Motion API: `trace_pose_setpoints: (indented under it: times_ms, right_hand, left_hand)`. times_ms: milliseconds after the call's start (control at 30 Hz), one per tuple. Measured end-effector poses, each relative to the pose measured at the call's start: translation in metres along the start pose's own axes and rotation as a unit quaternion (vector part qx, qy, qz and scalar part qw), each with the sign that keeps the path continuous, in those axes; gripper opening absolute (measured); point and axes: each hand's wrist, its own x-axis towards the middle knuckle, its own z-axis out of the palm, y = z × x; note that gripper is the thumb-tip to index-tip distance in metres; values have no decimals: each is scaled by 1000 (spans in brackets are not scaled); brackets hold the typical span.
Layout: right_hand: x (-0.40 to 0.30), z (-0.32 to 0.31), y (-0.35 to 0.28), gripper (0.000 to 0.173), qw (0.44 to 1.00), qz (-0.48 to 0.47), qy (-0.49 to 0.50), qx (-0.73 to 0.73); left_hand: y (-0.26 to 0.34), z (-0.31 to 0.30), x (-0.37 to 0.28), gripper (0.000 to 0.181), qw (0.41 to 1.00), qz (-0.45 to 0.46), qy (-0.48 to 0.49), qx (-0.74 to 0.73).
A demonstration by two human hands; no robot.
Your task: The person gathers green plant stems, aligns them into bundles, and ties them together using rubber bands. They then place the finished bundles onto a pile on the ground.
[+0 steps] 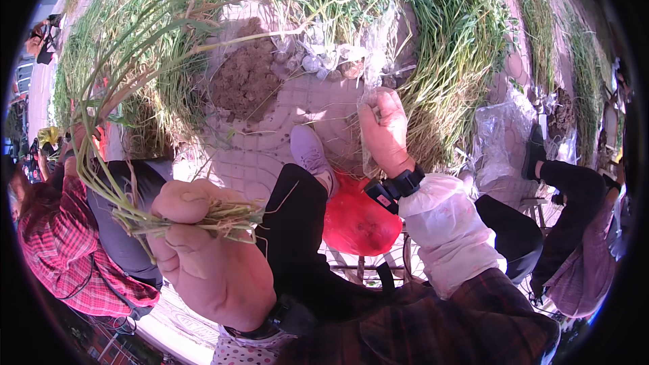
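My left hand (213,258), large at the lower left, is closed around the stems of a small bunch of long green plants (116,203), whose leaves arch up and to the right. My right hand (384,126) reaches forward and pinches a clear plastic bag (376,56), which rises from its fingers towards the plants beyond. Past it, a row of small plastic-wrapped root bundles (324,63) lies at the foot of the standing greenery. A heap of brown soil (248,78) rests on the paving in front of me.
Long cut plants (456,61) lie in piles at both sides. A red plastic bag (361,220) is beside my knee. Clear plastic sheeting (499,137) spreads at the right. A person in a red checked shirt (66,248) sits at the left; another person (583,263) sits at the right.
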Motion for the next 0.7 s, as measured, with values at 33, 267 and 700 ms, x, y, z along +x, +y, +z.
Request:
trace_pose_setpoints:
  times_ms: [33,267,700]
  right_hand:
    - [0,22,3,8,999,6,-28,-37]
    - [14,159,34,9,993,61,-90,-54]
    - [38,257,80,16,981,105,-160,30]
  left_hand:
    - [1,-8,3,18,1000,-3,-22,-3]
    - [22,-32,19,17,995,-66,-69,20]
    - [5,-70,49,13,973,122,90,171]
